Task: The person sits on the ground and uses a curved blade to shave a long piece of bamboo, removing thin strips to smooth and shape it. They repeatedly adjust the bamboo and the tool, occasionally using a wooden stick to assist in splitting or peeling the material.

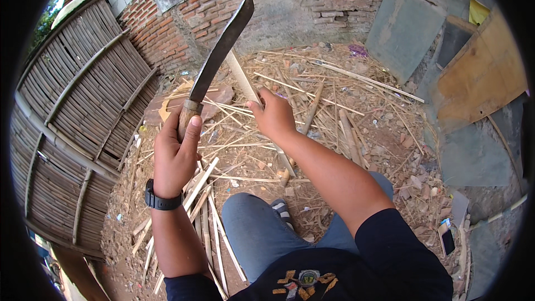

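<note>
My left hand (pixel 177 153) is wrapped around the wooden handle of a machete (pixel 218 55). Its dark, broad blade points up and away, slightly to the right. In my right hand (pixel 275 113) a pale, flat wooden strip (pixel 241 77) is pinched between thumb and fingers. The strip's far end passes close beside the blade; whether they touch I cannot tell. Below my right wrist a second blade with a wooden handle (pixel 285 177) lies on the ground, partly hidden by the hand and arm.
Split strips (pixel 203 195) lie heaped by my left knee, and more litter the ground ahead. A flat reddish slab (pixel 220 96) lies beyond my left hand. A bamboo fence (pixel 72 117) stands left, a brick wall (pixel 278 11) ahead, and leaning panels (pixel 404 28) right. A phone (pixel 446 238) lies at lower right.
</note>
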`<act>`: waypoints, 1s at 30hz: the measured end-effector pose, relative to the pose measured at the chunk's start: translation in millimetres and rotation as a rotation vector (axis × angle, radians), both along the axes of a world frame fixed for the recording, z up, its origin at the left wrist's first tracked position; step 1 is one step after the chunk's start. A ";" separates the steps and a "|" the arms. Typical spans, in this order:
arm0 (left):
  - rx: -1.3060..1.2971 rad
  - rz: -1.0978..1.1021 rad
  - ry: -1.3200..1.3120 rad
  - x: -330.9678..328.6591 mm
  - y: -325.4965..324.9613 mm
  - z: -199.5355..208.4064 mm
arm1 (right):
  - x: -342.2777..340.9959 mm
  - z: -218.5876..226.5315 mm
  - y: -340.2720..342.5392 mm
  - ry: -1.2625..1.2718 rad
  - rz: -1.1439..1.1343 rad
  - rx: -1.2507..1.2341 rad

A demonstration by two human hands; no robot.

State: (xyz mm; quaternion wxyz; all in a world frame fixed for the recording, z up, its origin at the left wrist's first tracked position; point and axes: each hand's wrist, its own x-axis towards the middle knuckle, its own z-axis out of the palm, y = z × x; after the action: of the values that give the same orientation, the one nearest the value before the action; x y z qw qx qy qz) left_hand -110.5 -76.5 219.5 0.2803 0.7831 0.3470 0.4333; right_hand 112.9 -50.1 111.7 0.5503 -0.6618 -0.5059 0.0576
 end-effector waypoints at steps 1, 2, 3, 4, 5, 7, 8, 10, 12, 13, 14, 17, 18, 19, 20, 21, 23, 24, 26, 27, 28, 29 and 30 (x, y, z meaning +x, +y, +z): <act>-0.017 0.004 0.003 0.4 0.5 0.1 | 0.5 1.2 -2.4 0.008 0.003 -0.012; -0.034 0.008 0.006 0.8 1.5 0.9 | 1.8 2.0 -2.6 0.006 0.011 -0.017; -0.054 0.014 0.013 0.8 0.9 0.6 | 3.2 1.2 -3.1 0.008 0.022 -0.026; -0.066 -0.001 0.006 0.8 0.7 0.6 | 5.5 1.1 -3.3 0.010 0.030 -0.034; -0.077 -0.019 -0.001 1.3 1.3 1.1 | 8.8 2.5 -3.2 -0.004 0.070 -0.028; -0.089 -0.055 -0.007 7.1 2.7 -4.7 | 22.5 1.9 -12.7 -0.021 0.119 -0.041; -0.075 -0.047 -0.023 6.6 4.8 -5.6 | 33.5 3.0 -20.2 0.009 0.195 -0.048; -0.108 0.029 0.007 4.3 -0.9 -7.3 | 65.9 -9.7 -41.7 0.027 0.170 -0.006; -0.078 -0.007 -0.011 -7.4 1.0 -7.9 | 109.3 -37.6 -69.5 0.102 0.131 -0.056; -0.098 0.005 -0.039 -6.8 -3.3 -7.6 | 140.8 -56.8 -94.4 0.156 0.093 -0.121; -0.103 0.009 -0.030 -6.5 -3.1 -7.2 | 173.6 -89.1 -120.2 0.204 -0.032 -0.223; -0.073 0.015 0.008 -2.0 10.5 -8.9 | 254.3 -221.8 -215.3 0.286 -0.400 -0.553; -0.055 0.019 0.038 -3.5 9.5 -7.3 | 253.3 -252.6 -242.9 0.447 -0.409 -0.665; -0.074 0.011 -0.008 3.1 11.3 -9.5 | 264.1 -305.1 -277.1 0.342 -0.518 -0.753; -0.067 -0.012 0.002 4.2 16.7 -10.2 | 266.0 -356.1 -309.5 0.321 -0.616 -0.837; -0.057 -0.017 0.015 6.0 22.7 -15.5 | 254.0 -387.5 -333.4 0.356 -0.586 -0.911; -0.028 0.117 0.000 8.6 6.6 -12.2 | 218.9 -406.2 -339.8 0.331 -0.521 -1.131; -0.041 0.143 -0.002 9.8 2.6 -9.7 | 207.7 -428.2 -350.5 0.261 -0.507 -1.237; -0.067 0.123 -0.003 17.0 1.8 -8.4 | 195.9 -457.5 -363.3 0.170 -0.467 -1.388; -0.045 0.129 -0.012 19.7 1.5 -8.6 | 192.9 -470.4 -363.1 0.147 -0.434 -1.434; -0.020 0.141 -0.016 21.1 0.2 -9.3 | 190.3 -481.3 -362.3 0.142 -0.394 -1.459; 0.000 0.144 -0.023 25.1 0.1 -10.9 | 191.0 -491.9 -363.6 0.131 -0.369 -1.494; -0.027 0.143 0.013 35.7 0.2 -8.3 | 193.8 -499.4 -365.7 0.137 -0.355 -1.503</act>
State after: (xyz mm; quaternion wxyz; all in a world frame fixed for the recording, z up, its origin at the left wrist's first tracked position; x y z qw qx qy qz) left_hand -74.8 -76.3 211.2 0.2569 0.7553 0.4098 0.4423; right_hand 306.7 -415.9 -387.8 -0.0156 -0.9235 -0.1821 0.3371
